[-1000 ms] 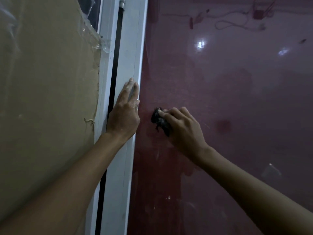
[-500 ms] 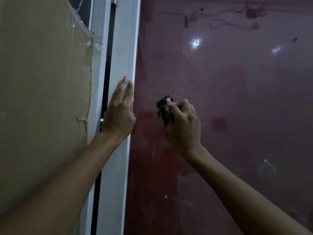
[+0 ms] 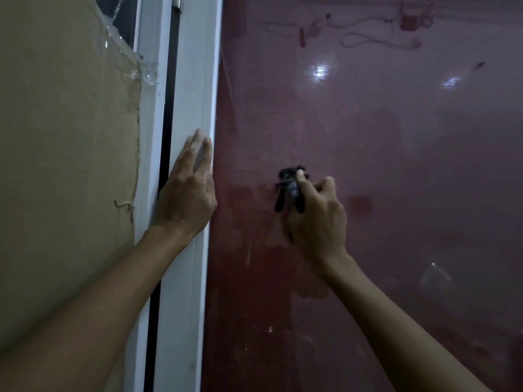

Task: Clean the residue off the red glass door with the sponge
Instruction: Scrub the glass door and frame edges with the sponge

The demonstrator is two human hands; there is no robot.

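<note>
Gripping the sponge [image 3: 290,189], a dark ragged wad w/ frayed bits hanging down and mostly hidden by curled fingers, the right hand [image 3: 317,219] presses it on the red glass door [image 3: 396,165], left of center at mid-height. Left hand [image 3: 188,190] lies flat, fingers straight, holding nothing, on the white frame [image 3: 195,80] just beside the glass edge. Cardboard [image 3: 62,165] w/ clear tape sits further left; reflections up top are too dim to make out.
</note>
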